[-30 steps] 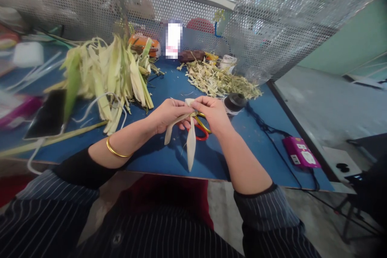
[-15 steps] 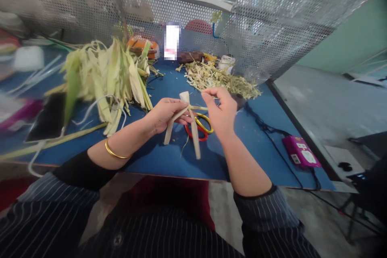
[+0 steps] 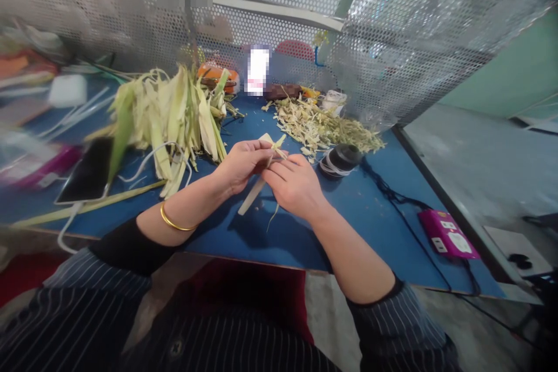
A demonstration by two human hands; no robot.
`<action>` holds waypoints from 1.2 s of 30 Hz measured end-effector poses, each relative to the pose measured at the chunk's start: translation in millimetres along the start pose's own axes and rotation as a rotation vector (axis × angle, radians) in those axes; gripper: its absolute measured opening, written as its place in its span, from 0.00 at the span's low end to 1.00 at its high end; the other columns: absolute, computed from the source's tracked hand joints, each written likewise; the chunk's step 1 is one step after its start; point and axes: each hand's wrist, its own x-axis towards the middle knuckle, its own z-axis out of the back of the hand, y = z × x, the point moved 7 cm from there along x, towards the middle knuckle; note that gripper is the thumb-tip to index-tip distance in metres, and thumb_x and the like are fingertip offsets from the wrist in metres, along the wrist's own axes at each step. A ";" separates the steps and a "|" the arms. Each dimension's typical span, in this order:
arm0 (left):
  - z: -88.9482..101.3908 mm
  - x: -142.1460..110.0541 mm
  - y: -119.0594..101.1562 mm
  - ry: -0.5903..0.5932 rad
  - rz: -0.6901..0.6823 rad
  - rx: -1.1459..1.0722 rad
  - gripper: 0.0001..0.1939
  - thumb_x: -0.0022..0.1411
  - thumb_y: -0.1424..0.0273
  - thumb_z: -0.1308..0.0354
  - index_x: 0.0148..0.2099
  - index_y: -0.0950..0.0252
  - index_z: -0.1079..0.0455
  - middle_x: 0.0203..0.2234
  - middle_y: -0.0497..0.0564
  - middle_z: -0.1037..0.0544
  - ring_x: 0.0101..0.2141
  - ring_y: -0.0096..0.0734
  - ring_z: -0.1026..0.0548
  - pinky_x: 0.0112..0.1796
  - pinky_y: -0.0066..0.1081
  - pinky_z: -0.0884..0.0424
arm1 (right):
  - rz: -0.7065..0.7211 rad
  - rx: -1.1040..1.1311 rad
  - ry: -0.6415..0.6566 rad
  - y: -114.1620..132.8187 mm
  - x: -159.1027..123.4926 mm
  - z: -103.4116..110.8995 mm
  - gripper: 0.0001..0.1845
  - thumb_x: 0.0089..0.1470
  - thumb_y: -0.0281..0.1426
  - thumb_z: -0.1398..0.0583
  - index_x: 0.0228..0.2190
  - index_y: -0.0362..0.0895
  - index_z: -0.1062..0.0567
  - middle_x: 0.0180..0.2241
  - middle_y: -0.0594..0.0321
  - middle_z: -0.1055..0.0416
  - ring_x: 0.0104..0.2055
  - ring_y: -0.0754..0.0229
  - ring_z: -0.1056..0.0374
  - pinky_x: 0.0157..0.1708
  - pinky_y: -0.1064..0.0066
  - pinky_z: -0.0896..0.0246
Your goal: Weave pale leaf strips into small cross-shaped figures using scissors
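The pale husk piece [image 3: 251,196] is right in the grip, held up over the blue table [image 3: 370,238]. One flat strip of it hangs down below the hands. A thin curly bit hangs next to it, and short yellow-green ends poke out above the fingers.

The left hand [image 3: 246,165] pinches the piece, with its thumb and fingers closed and almost no gap. The right hand [image 3: 294,186] is closed on it too, with its back facing up and its fingers bent in close to the left fingers. Some fingertips are hidden. A gold bracelet [image 3: 172,222] is on the left arm.

Just to the right of the grip is a black spool [image 3: 342,161] with white string around it. Past the grip, a bit to the right, is a messy heap of husk scraps [image 3: 320,122]. To the left of the grip is a big pile of long green and cream husks [image 3: 161,110]. Farther left lies a dark phone [image 3: 89,170] with a white cord [image 3: 64,235] plugged in. Well off to the right is a purple plug box [image 3: 449,236] with black wires.
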 end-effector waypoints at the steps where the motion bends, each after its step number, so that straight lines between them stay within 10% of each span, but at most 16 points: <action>1: 0.6 0.0 0.0 -0.010 0.001 0.007 0.05 0.51 0.74 0.36 0.32 0.71 0.27 0.28 0.52 0.22 0.28 0.22 0.26 0.32 0.22 0.32 | 0.002 0.023 0.001 -0.4 -0.3 1.0 0.17 0.61 0.24 0.53 0.29 0.43 0.27 0.27 0.61 0.30 0.34 0.61 0.38 0.42 0.65 0.50; 18: 5.5 -0.5 3.0 -0.085 -0.001 -0.003 0.03 0.52 0.77 0.38 0.30 0.69 0.30 0.23 0.49 0.23 0.25 0.21 0.26 0.33 0.24 0.30 | 0.027 0.154 0.020 1.9 0.3 4.9 0.15 0.58 0.23 0.51 0.28 0.44 0.26 0.28 0.60 0.27 0.35 0.60 0.35 0.48 0.64 0.48; 22: 5.7 1.0 -2.8 -0.059 -0.043 -0.028 0.03 0.50 0.77 0.38 0.31 0.70 0.29 0.29 0.53 0.21 0.30 0.25 0.23 0.36 0.24 0.29 | 0.000 0.211 -0.012 1.3 -0.7 9.9 0.14 0.58 0.25 0.50 0.40 0.44 0.26 0.35 0.57 0.25 0.39 0.58 0.32 0.47 0.62 0.46; 28: 8.9 -1.3 -9.6 -0.067 -0.045 -0.018 0.06 0.53 0.73 0.40 0.34 0.71 0.27 0.31 0.54 0.20 0.29 0.28 0.22 0.34 0.27 0.26 | -0.532 0.331 -0.327 -44.4 -19.4 25.6 0.09 0.58 0.33 0.45 0.39 0.44 0.28 0.33 0.58 0.27 0.36 0.58 0.32 0.41 0.64 0.43; 36: 12.3 -1.8 -10.2 -0.174 -0.120 0.119 0.07 0.51 0.74 0.35 0.29 0.70 0.31 0.29 0.54 0.21 0.24 0.22 0.25 0.25 0.22 0.31 | -0.795 0.815 0.001 -54.0 -19.5 -12.7 0.19 0.57 0.44 0.45 0.22 0.43 0.31 0.19 0.68 0.34 0.22 0.66 0.42 0.25 0.72 0.47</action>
